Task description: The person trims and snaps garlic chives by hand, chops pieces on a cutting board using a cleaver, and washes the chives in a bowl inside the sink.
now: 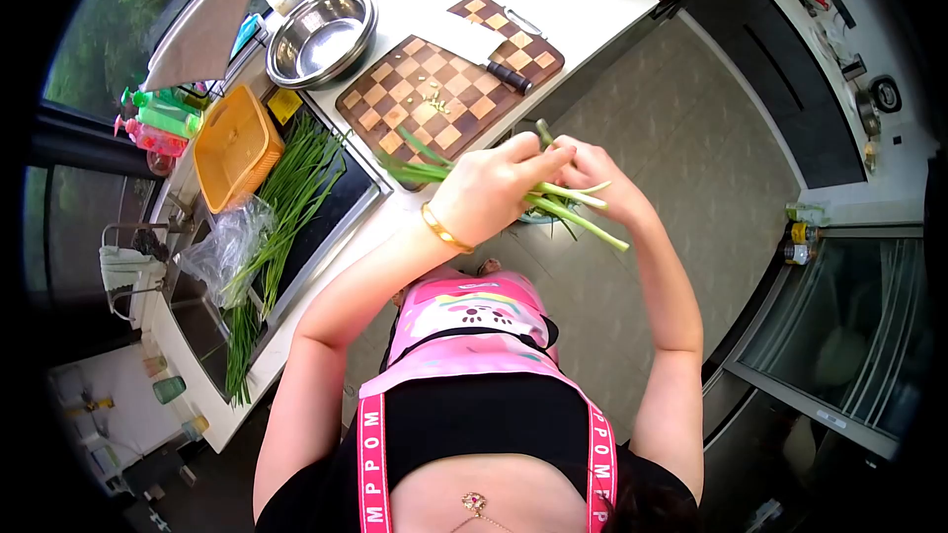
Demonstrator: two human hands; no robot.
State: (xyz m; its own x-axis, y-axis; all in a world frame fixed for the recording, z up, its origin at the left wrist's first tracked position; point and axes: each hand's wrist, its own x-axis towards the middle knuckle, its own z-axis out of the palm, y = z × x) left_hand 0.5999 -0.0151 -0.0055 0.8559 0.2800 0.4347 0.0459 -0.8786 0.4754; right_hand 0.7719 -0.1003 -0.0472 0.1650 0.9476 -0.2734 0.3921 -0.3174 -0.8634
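My left hand [494,186] is closed round a small bunch of green onions [583,217]. Their green leaves reach out to the left over the board's edge, and the pale stalk ends point right. My right hand [600,176] is beside it, fingers curled in a pinch at the bunch; a short stalk piece [544,134] sticks up between the hands. Exactly what the right fingertips grip is partly hidden. Beneath the hands, a pale blue rim of a container [538,218] with green bits shows in part.
A checkered cutting board [380,104] with chopped pieces [434,102] and a cleaver [464,39] lies on the counter. Near it are a steel bowl [346,49], an orange basket [222,153], a pile of long green leaves [296,183] over the sink edge, and a plastic bag [232,242].
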